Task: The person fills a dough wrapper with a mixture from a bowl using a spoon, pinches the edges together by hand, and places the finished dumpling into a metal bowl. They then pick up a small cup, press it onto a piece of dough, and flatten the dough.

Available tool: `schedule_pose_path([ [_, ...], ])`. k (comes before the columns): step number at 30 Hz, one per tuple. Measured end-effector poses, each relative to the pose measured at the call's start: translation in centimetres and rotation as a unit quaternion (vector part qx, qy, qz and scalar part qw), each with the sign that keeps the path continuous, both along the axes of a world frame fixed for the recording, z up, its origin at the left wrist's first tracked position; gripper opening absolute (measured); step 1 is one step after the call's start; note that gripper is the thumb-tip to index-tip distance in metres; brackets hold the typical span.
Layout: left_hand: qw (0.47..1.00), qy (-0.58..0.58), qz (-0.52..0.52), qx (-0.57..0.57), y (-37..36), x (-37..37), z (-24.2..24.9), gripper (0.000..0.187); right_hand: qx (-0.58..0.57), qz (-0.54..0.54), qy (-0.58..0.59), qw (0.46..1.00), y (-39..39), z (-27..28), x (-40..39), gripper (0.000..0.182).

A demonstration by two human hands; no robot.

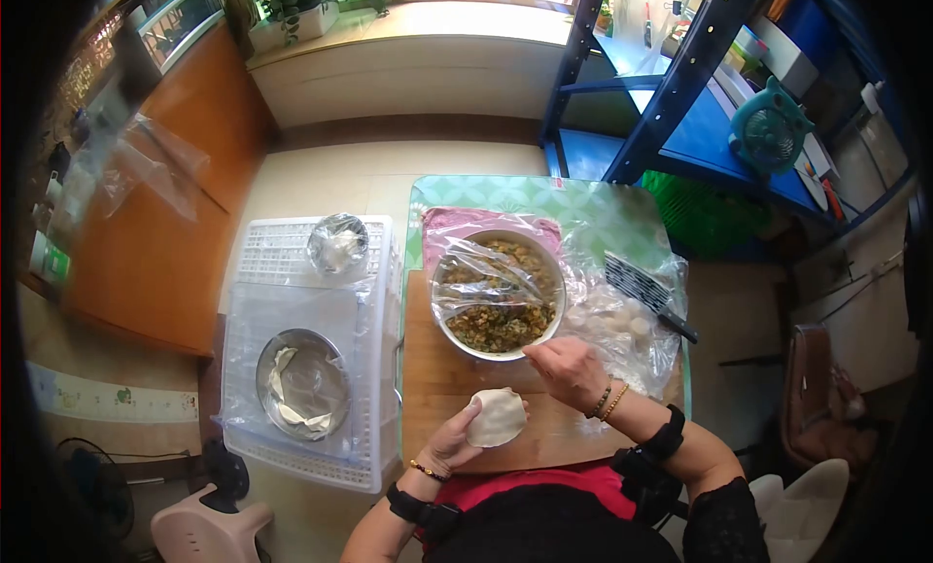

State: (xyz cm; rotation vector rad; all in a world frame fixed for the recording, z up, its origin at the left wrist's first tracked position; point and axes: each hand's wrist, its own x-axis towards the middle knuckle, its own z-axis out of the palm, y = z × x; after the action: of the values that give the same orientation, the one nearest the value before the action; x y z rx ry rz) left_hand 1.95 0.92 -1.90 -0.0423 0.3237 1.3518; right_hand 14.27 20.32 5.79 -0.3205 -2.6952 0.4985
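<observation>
My left hand (453, 440) holds a round, flat dough wrapper (498, 419) over the wooden board. At the near right rim of a white bowl, my right hand (571, 370) is closed with its fingers pinched together; what they grip, if anything, is hidden. The bowl is full of chopped filling (501, 315), greenish brown. Clear plastic film (476, 276) lies across part of its top. To the right of the bowl, pale dough pieces (617, 320) sit under plastic. A wide knife (641, 289) with a dark handle rests on that plastic.
Left of the table, a white plastic crate (374, 427) carries a round metal pan (260, 388) with several folded dough pieces, and a small plastic-covered bowl (338, 244). A pink cloth (437, 230) lies under the filling bowl. Blue shelving (671, 106) stands at back right.
</observation>
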Motion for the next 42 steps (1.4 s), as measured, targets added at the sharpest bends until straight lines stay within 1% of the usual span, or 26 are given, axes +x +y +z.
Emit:
schedule_pose_path([
  [1,1.000,-0.004,0.005,-0.011,-0.1,0.0,0.0,0.058,-0.001,0.001,0.001,1.000,0.0,0.0,-0.1,0.012],
  [3,1.000,-0.009,0.010,-0.022,-0.4,0.0,0.0,0.057,-0.014,0.044,-0.034,0.998,0.1,0.2,-0.4,0.010],
  [6,1.000,0.002,0.011,-0.020,-0.6,-0.1,0.1,0.054,-0.013,0.055,-0.022,0.998,1.1,1.1,-0.2,0.009],
  [7,0.999,0.029,0.016,-0.020,-0.7,-0.1,0.2,0.054,-0.013,0.058,-0.023,0.998,1.1,1.9,-0.1,0.009],
  [8,0.998,0.054,0.021,-0.021,-0.8,-0.2,0.3,0.055,-0.021,0.021,-0.009,1.000,0.9,2.9,0.0,0.008],
  [9,0.998,0.053,0.023,-0.021,-0.8,-0.2,0.4,0.055,-0.030,-0.017,0.005,0.999,0.8,3.6,0.0,0.008],
  [10,0.997,0.061,0.030,-0.024,-0.8,-0.3,0.5,0.055,-0.030,-0.016,0.005,0.999,0.7,3.8,0.0,0.008],
  [12,0.997,0.069,0.036,-0.027,-0.8,-0.5,0.8,0.054,-0.081,-0.079,0.018,0.993,0.6,4.0,0.0,0.009],
  [13,0.996,0.079,0.040,-0.030,-0.8,-0.7,1.1,0.054,-0.081,-0.078,0.018,0.993,0.5,4.0,-0.2,0.009],
  [15,0.994,0.090,0.045,-0.034,-1.0,-0.9,1.4,0.053,-0.174,-0.156,-0.020,0.972,0.1,4.1,-0.7,0.012],
  [16,0.993,0.098,0.050,-0.037,-1.2,-1.0,1.4,0.053,-0.175,-0.155,-0.019,0.972,0.1,3.3,-0.8,0.012],
  [18,0.992,0.108,0.054,-0.042,-1.3,-1.2,1.6,0.052,-0.328,-0.237,-0.021,0.914,0.1,0.8,-1.0,0.015],
  [19,0.990,0.118,0.062,-0.042,-1.4,-1.4,1.8,0.052,-0.329,-0.236,-0.020,0.914,-0.1,0.4,-1.0,0.015],
  [20,0.988,0.128,0.069,-0.042,-1.5,-1.5,2.1,0.051,-0.437,-0.267,0.015,0.859,-0.3,0.1,-1.2,0.016],
  [21,0.988,0.129,0.069,-0.044,-1.5,-1.6,2.2,0.051,-0.537,-0.294,0.051,0.789,-0.5,-0.1,-1.2,0.017],
  [22,0.986,0.142,0.075,-0.050,-1.5,-1.8,2.4,0.051,-0.538,-0.294,0.051,0.788,-0.6,-0.3,-1.1,0.017],
  [24,0.983,0.156,0.079,-0.056,-1.3,-2.0,2.8,0.050,-0.622,-0.334,0.094,0.702,-0.8,-0.4,-0.8,0.016],
  [25,0.982,0.158,0.086,-0.054,-1.3,-2.1,3.1,0.048,-0.622,-0.335,0.095,0.701,-0.9,-0.8,-0.5,0.016],
  [27,0.981,0.162,0.091,-0.053,-1.0,-2.2,3.3,0.046,-0.662,-0.344,0.136,0.652,-1.1,-1.5,-0.2,0.015],
  [31,0.976,0.176,0.113,-0.064,-0.6,-2.6,3.8,0.045,-0.653,-0.344,0.141,0.660,-1.8,-1.1,0.0,0.016],
  [33,0.975,0.172,0.119,-0.070,-0.6,-2.6,3.9,0.044,-0.601,-0.338,0.135,0.711,-1.9,-0.8,0.3,0.018],
  [40,0.973,0.174,0.133,-0.073,-0.7,-2.6,4.0,0.044,-0.598,-0.334,0.164,0.710,-2.5,-0.4,0.8,0.018],
  [42,0.973,0.178,0.133,-0.069,-0.8,-2.7,4.1,0.044,-0.581,-0.326,0.171,0.726,-2.8,-0.5,0.6,0.018],
])
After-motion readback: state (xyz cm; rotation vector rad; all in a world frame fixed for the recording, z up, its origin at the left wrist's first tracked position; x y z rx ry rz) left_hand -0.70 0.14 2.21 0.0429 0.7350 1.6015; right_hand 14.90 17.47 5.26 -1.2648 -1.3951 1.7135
